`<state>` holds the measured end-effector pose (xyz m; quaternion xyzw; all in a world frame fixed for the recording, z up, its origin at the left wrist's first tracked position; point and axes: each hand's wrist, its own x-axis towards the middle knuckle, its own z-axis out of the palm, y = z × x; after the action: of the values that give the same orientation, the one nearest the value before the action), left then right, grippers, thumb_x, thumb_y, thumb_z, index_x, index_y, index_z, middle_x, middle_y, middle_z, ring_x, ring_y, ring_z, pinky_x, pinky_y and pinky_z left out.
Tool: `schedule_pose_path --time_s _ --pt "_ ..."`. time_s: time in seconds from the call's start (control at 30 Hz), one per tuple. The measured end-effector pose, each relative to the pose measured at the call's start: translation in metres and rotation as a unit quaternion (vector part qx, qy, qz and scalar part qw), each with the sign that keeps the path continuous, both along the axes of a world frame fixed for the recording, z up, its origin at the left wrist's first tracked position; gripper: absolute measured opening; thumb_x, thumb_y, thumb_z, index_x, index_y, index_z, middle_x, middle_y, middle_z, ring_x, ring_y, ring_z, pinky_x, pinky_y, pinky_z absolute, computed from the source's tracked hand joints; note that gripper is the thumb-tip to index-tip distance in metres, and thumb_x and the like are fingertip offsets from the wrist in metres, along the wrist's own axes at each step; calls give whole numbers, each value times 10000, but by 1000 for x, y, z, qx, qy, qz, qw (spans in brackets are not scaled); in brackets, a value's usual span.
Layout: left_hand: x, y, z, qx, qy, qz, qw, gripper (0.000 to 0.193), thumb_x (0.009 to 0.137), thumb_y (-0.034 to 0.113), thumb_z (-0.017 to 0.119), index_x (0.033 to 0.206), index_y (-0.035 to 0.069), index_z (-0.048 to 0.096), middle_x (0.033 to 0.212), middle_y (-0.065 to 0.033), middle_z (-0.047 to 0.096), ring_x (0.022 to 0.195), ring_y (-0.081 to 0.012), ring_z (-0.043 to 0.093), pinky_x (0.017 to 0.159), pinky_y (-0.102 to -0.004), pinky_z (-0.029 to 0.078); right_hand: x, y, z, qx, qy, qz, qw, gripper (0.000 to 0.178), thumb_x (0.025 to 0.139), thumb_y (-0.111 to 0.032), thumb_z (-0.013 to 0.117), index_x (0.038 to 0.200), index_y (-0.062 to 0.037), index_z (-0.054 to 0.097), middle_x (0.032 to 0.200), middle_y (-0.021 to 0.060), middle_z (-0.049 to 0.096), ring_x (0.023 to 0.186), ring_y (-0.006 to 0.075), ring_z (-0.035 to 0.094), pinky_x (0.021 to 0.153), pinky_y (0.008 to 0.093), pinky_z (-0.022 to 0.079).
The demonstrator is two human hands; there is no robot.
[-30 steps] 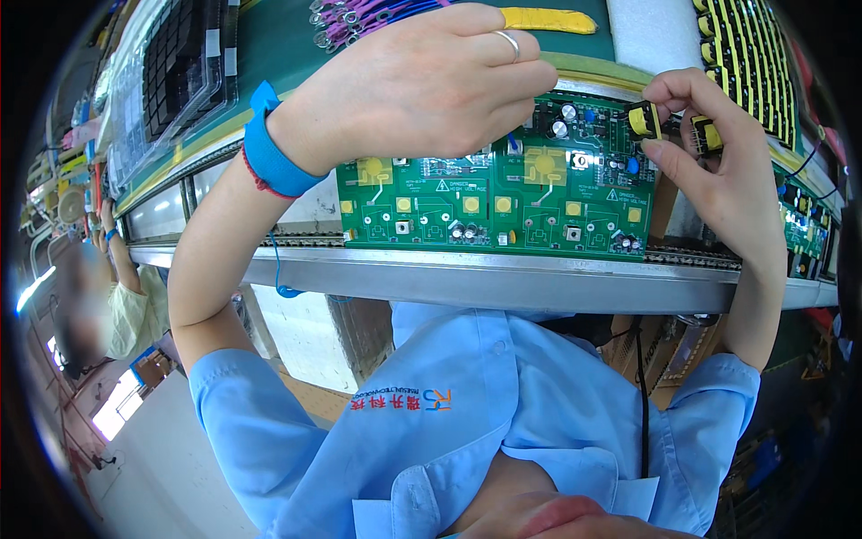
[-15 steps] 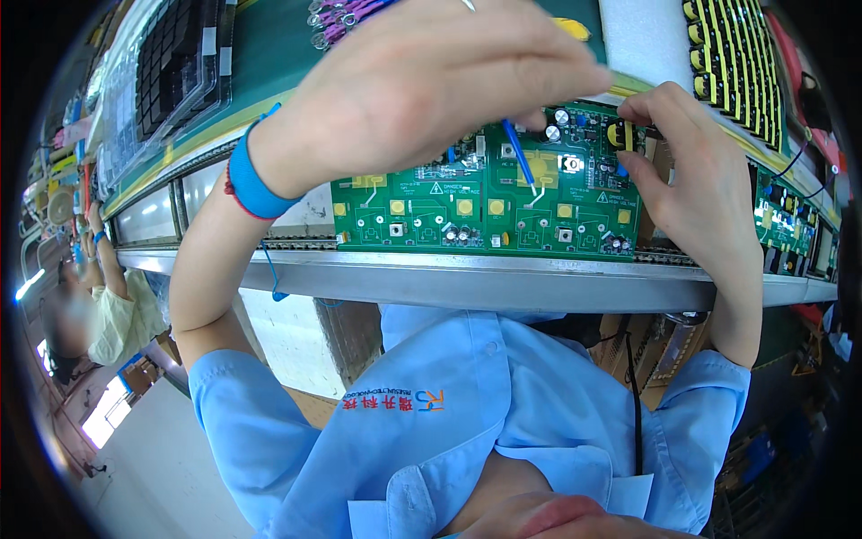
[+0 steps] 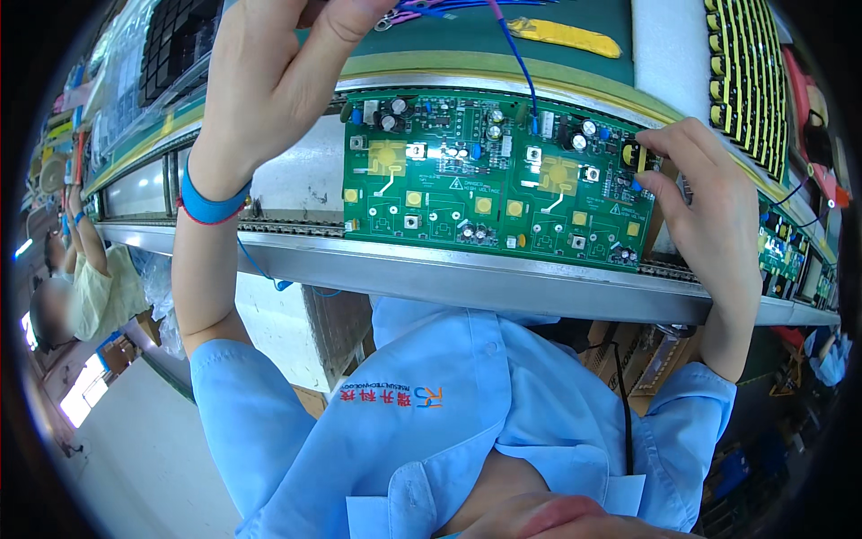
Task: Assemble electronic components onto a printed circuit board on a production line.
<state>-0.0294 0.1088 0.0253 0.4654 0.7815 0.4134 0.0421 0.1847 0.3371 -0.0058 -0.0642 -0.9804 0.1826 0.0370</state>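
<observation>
A green circuit board [image 3: 440, 216] lies on the conveyor rail, set with capacitors, yellow squares and small metal parts. A blue wire [image 3: 521, 67] rises from the board's upper middle and leaves the frame at the top. At the board's right end, the thumb and fingers of my right hand [image 3: 705, 193] close around a small black-and-yellow transformer [image 3: 634, 156]. Beyond the board's left end, my left hand [image 3: 278, 81] reaches up to a bundle of blue-and-purple wires [image 3: 440, 9]. The top edge cuts off most of its fingers, and what they hold is hidden.
A yellow-handled tool [image 3: 566, 38] lies on the green mat. Rows of black-and-yellow transformers [image 3: 745, 85] stand on the right beside white foam [image 3: 669, 63]. Black trays [image 3: 180, 45] sit at the upper left. Another person [image 3: 103, 287] works at the far left.
My left hand has moved off the board, up and left to the wire bundle. The blue wire beside it now stands at the board's upper middle. My right hand stays at the transformer.
</observation>
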Motion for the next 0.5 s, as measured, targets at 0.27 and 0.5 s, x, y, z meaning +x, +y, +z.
schedule_pose_path --time_s 0.27,0.5 --pt "-55 -24 -41 57 274 -198 939 77 834 94 655 866 115 588 822 -32 513 804 -213 501 807 -355 310 0 16 16 -177 54 62 981 291 800 94 551 1081 21 561 1069 111 522 859 191 522 754 278 434" --pt "-40 -46 -30 -178 303 -148 924 96 816 112 639 847 120 549 815 -52 443 808 -227 488 846 -384 323 -15 -19 25 -433 -91 -66 894 330 836 97 536 1158 26 548 1131 79 556 888 106 563 735 207 461"
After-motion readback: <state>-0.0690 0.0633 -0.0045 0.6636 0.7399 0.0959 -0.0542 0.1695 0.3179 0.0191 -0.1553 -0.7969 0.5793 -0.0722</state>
